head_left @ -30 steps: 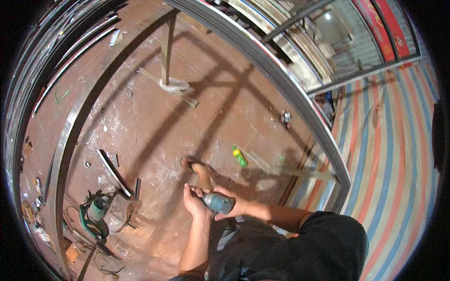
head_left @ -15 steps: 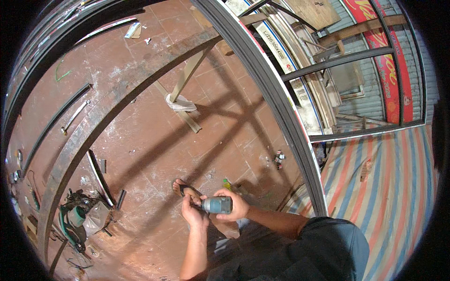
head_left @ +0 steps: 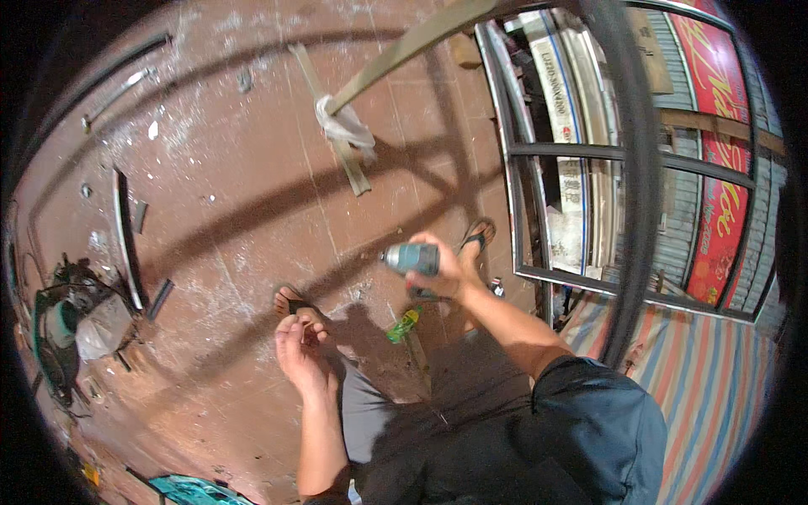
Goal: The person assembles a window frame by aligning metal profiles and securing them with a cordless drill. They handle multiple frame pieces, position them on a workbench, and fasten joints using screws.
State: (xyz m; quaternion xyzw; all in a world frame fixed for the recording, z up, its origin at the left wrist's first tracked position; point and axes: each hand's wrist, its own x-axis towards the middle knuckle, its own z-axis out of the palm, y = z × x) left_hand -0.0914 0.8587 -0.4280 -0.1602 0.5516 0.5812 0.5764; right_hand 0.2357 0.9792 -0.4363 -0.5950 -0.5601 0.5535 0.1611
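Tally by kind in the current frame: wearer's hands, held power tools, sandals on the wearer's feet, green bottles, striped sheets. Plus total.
Left hand and right hand: 2
Held power tool: 1
Sandals: 2
Green bottle: 1
Striped sheet: 1
Total: 7

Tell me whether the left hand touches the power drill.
Apart. The head view shows floor between the left hand and the power drill, which the right hand holds.
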